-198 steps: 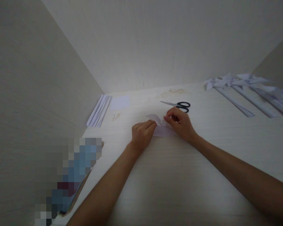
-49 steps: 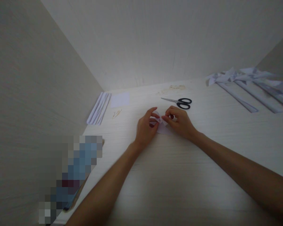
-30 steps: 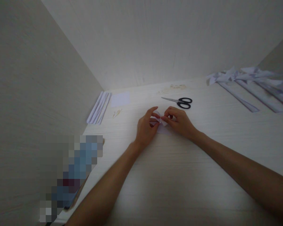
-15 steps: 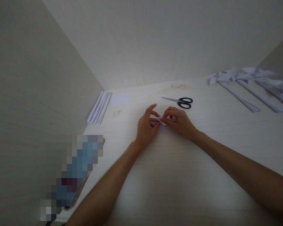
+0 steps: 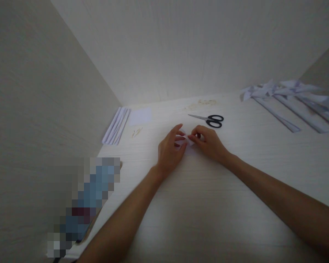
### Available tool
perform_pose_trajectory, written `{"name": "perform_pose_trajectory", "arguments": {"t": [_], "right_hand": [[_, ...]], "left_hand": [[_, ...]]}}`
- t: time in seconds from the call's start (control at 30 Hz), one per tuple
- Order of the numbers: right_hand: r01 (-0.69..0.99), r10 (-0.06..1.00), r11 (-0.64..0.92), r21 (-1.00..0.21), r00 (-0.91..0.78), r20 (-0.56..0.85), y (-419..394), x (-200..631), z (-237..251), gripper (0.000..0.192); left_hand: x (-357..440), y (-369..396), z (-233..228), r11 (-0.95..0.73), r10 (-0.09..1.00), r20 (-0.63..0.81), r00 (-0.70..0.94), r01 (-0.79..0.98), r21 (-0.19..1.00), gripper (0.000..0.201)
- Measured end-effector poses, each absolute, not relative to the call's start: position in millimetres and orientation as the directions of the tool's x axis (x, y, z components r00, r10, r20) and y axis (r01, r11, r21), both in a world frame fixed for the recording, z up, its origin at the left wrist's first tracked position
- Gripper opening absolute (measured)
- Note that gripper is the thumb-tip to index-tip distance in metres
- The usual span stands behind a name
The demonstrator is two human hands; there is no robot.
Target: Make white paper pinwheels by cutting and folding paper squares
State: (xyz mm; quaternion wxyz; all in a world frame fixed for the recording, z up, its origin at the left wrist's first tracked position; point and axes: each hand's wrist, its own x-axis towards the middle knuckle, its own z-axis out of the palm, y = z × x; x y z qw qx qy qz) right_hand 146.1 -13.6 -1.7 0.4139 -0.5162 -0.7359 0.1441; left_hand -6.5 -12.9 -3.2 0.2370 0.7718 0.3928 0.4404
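A small piece of white paper [image 5: 190, 142] is pinched between my two hands, just above the table. My left hand [image 5: 171, 148] closes its thumb and fingers on the paper's left side, its index finger lifted away. From the right, my right hand [image 5: 207, 140] grips the paper with thumb and fingertips pressed together. Much of the paper is hidden behind the fingers, so its folds cannot be made out. Black-handled scissors [image 5: 214, 121] lie just beyond my right hand, blades pointing left.
Rolled paper sticks [image 5: 115, 126] lie at the left beside a flat paper square [image 5: 140, 116]. Small thin pieces [image 5: 137, 132] lie below it. Paper pinwheel shapes on sticks [image 5: 287, 113] fill the right rear. A blurred-out object [image 5: 93, 197] stands at the left edge. Walls [image 5: 181, 47] enclose the table.
My fingers have shifted slightly on the paper, with the left fingers spreading a little. Both hands still hold it in nearly the same place.
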Motion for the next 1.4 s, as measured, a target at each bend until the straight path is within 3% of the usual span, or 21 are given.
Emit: {"name": "perform_pose_trajectory", "arguments": {"t": [0.2,0.3,0.4,0.47,0.7,1.07,1.4], "right_hand": [[0.625,0.895,0.382,-0.681,-0.066,0.442,-12,147,-3,0.016],[0.62,0.903,0.334,-0.71,0.004,0.429,-11,148,-4,0.015],[0.604,0.902,0.297,-0.739,0.077,0.426,-10,149,-5,0.017],[0.595,0.9,0.282,-0.753,0.108,0.422,-10,150,-5,0.017],[0.586,0.904,0.267,-0.765,0.122,0.41,-9,152,-6,0.017],[0.546,0.898,0.287,-0.787,0.133,0.42,-9,151,-6,0.017],[0.561,0.899,0.308,-0.768,0.092,0.427,-10,149,-4,0.016]], "left_hand": [[-22,-8,3,-0.561,0.821,0.56,0.106,0.328,0.76,0.039],[-33,2,4,-0.398,0.908,0.418,-0.034,0.243,0.884,0.017],[-37,9,3,-0.212,0.977,0.209,0.044,0.101,0.972,0.012],[-36,10,3,-0.169,0.979,0.159,0.128,0.071,0.983,0.013],[-35,8,2,-0.257,0.915,0.217,0.341,0.078,0.963,0.029],[-35,12,-3,-0.374,0.878,0.24,0.414,0.282,0.884,0.016],[-18,4,0,-0.416,0.899,0.314,0.306,0.364,0.834,0.013]]}}
